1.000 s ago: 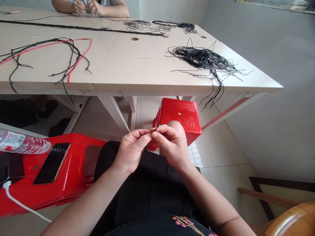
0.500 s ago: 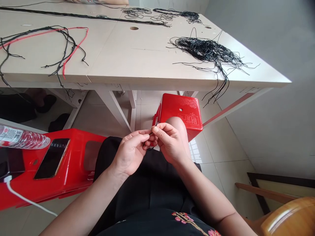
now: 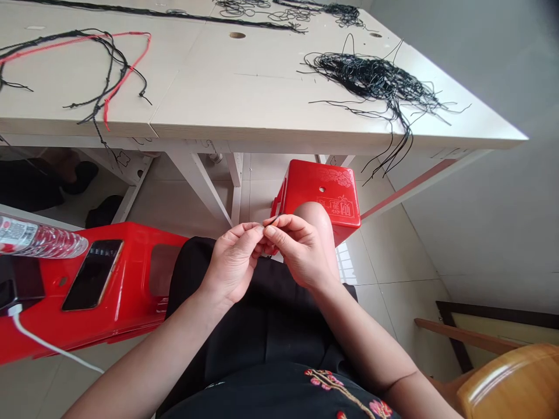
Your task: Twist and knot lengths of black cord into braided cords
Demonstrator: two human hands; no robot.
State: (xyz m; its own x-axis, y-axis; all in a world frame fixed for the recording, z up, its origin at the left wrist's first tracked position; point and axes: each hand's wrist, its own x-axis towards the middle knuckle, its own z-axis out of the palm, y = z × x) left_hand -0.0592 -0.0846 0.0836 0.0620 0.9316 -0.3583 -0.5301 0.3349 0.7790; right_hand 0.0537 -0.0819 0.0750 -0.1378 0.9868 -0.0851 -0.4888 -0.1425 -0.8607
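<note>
Above my lap, my left hand (image 3: 233, 261) and my right hand (image 3: 299, 247) meet at the fingertips. Both are closed in a pinch on a thin black cord (image 3: 275, 220). Only a short bit of it shows over the right fingers; the fingers cover the rest. On the table ahead lies a tangled pile of black cords (image 3: 371, 78), some of its ends hanging over the front edge. Farther left are knotted black cords (image 3: 114, 55) with a red cord (image 3: 138, 61) among them.
A red stool (image 3: 321, 189) stands under the table (image 3: 244, 110), just beyond my knee. To my left, another red stool (image 3: 135, 262) bears a phone (image 3: 94, 273), a plastic bottle (image 3: 52, 240) and a black box (image 3: 21, 282) with a white cable. A wooden chair (image 3: 515, 384) is at lower right.
My fingertips have drawn closer together, and less of the black cord shows between them. The table sits slightly higher in view.
</note>
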